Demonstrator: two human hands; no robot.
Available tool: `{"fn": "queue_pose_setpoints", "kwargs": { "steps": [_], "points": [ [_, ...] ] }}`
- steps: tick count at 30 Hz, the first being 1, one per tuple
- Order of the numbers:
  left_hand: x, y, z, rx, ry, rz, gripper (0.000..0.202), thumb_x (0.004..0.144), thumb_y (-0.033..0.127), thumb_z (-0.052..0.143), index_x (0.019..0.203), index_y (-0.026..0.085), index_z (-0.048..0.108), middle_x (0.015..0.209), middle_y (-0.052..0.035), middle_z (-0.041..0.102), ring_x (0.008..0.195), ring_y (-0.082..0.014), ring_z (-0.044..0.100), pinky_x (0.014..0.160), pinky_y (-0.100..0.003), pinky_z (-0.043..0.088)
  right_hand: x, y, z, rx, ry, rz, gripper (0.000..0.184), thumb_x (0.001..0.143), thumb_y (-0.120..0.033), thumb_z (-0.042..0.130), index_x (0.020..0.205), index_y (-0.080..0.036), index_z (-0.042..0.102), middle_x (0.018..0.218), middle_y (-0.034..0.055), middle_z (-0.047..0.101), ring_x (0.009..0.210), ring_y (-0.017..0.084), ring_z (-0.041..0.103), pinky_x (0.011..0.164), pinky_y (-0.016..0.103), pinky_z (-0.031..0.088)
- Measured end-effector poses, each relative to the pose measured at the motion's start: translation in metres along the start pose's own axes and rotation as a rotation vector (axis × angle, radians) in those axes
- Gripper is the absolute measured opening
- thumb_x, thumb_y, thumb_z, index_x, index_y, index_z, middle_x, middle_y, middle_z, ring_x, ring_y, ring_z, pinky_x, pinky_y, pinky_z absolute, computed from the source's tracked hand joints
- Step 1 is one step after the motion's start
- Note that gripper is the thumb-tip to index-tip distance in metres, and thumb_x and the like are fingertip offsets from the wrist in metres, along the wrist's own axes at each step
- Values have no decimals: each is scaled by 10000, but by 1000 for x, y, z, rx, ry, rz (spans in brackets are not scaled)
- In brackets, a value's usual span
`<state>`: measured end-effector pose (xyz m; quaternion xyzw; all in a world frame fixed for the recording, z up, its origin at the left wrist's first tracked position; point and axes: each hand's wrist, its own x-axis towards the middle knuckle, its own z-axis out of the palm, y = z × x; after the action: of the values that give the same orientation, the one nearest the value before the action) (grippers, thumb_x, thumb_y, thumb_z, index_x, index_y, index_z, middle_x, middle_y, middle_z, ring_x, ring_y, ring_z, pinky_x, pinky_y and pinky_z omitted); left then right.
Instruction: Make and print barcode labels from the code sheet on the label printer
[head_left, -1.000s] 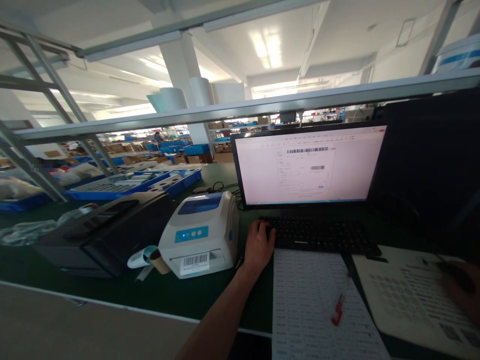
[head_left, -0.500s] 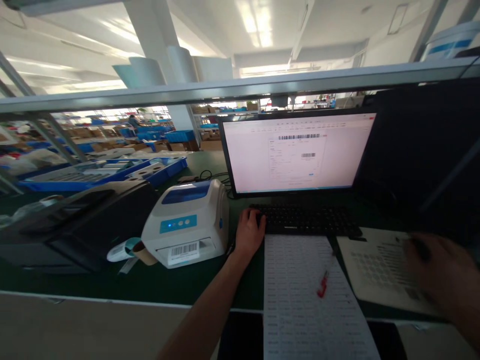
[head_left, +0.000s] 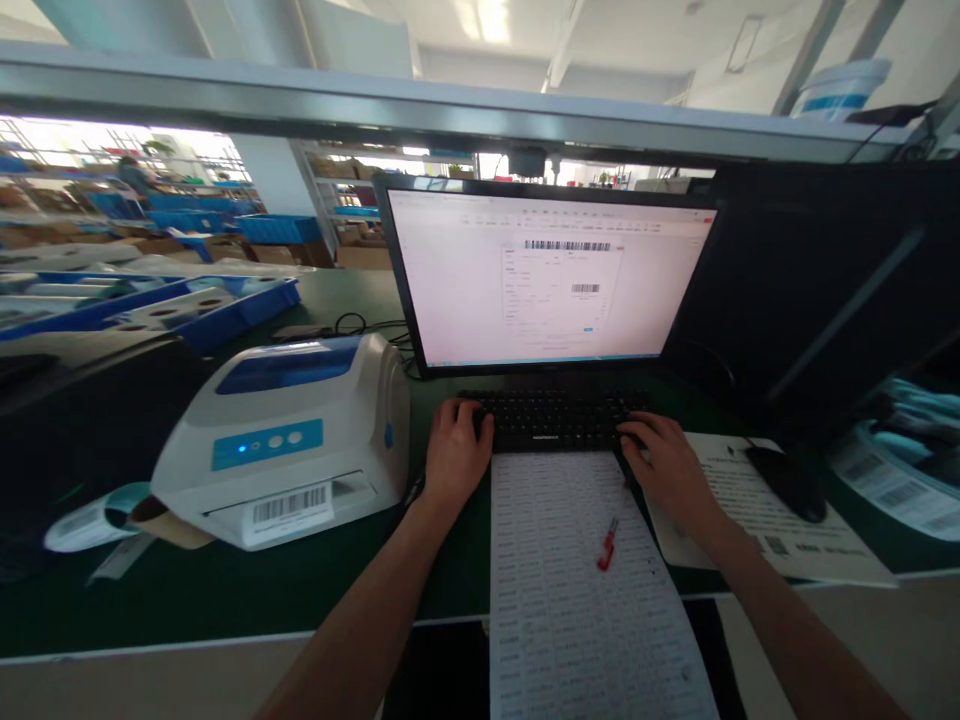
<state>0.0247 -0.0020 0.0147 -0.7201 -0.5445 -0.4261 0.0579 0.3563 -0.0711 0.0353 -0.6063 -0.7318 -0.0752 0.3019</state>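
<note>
My left hand [head_left: 455,452] rests on the left end of a black keyboard [head_left: 555,418], fingers spread over the keys. Resting on the keyboard's right end is my right hand [head_left: 664,465], its fingers also spread on the keys. Neither hand holds anything. Behind the keyboard a monitor [head_left: 544,275] shows a white window with barcodes. In front of the keyboard lies a long printed sheet [head_left: 577,590] with a red pen [head_left: 607,545] on it.
A white and blue label printer [head_left: 289,440] with a barcode label in its slot stands at the left, label rolls [head_left: 112,512] beside it. A black mouse [head_left: 784,480] sits on papers [head_left: 780,515] at the right. Blue trays [head_left: 187,305] lie behind.
My right hand has left the mouse at the right and come onto the keyboard's right end. My view has tilted down and shifted right. The left hand has stayed on the keyboard.
</note>
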Motion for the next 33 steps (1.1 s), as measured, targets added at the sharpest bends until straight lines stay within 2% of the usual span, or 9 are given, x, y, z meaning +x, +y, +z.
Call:
{"fn": "queue_pose_setpoints", "kwargs": {
  "steps": [8, 14, 17, 21, 24, 26, 29, 33],
  "points": [
    [0, 2, -2, -11, 13, 0, 155, 1000, 201, 621, 1155, 208, 605, 1160, -134, 584, 1118, -370, 583, 1020, -568, 534, 44, -2, 32, -161, -5, -38, 396, 1009, -389, 442, 1263, -247, 711, 1420, 129, 600, 1346, 344, 486, 1122, 600, 456],
    [1, 3, -3, -12, 15, -1, 156, 999, 198, 626, 1153, 208, 605, 1168, -136, 579, 1130, -373, 582, 1021, -560, 536, 53, 1, 46, -174, 19, -29, 375, 1001, -394, 460, 1197, -248, 745, 1427, 136, 603, 1358, 376, 476, 1107, 647, 445],
    [1, 3, -2, -16, 9, 9, 151, 994, 187, 629, 1142, 209, 607, 1160, -135, 581, 1121, -367, 584, 1012, -561, 540, 55, 4, 44, -150, 35, -29, 358, 999, -393, 470, 1161, -259, 760, 1409, 121, 624, 1336, 363, 496, 1098, 632, 461],
    [0, 4, -3, -8, 10, 3, 148, 996, 181, 623, 1141, 206, 607, 1156, -134, 580, 1107, -363, 584, 1009, -565, 540, 51, 20, 26, -130, 106, 26, 363, 1009, -350, 439, 1145, -234, 755, 1340, 102, 663, 1268, 305, 538, 1118, 556, 472],
    [0, 5, -3, -10, 12, 12, 155, 996, 185, 623, 1149, 203, 606, 1166, -138, 578, 1119, -368, 580, 1017, -568, 537, 38, 37, 9, -95, 202, 81, 326, 991, -315, 457, 1096, -221, 751, 1261, 92, 691, 1195, 285, 561, 1095, 528, 489],
    [0, 5, -2, -16, 13, 17, 158, 994, 185, 625, 1150, 202, 605, 1173, -141, 578, 1128, -371, 575, 1023, -570, 534, 25, 46, 4, -61, 223, 61, 298, 978, -300, 481, 1087, -228, 748, 1239, 85, 697, 1184, 279, 566, 1088, 522, 489],
    [0, 5, 0, -15, 11, 16, 160, 989, 183, 630, 1146, 205, 606, 1175, -140, 576, 1125, -376, 575, 1023, -573, 532, 11, 50, 4, -44, 192, -2, 293, 979, -290, 494, 1124, -226, 740, 1239, 84, 697, 1198, 274, 559, 1095, 513, 483],
    [-1, 3, 1, -8, 10, 21, 150, 991, 189, 622, 1139, 210, 610, 1161, -133, 574, 1113, -372, 582, 1019, -566, 532, 6, 46, 14, -87, 133, -37, 320, 994, -310, 489, 1187, -231, 731, 1315, 91, 662, 1254, 291, 527, 1118, 536, 464]
  ]
}}
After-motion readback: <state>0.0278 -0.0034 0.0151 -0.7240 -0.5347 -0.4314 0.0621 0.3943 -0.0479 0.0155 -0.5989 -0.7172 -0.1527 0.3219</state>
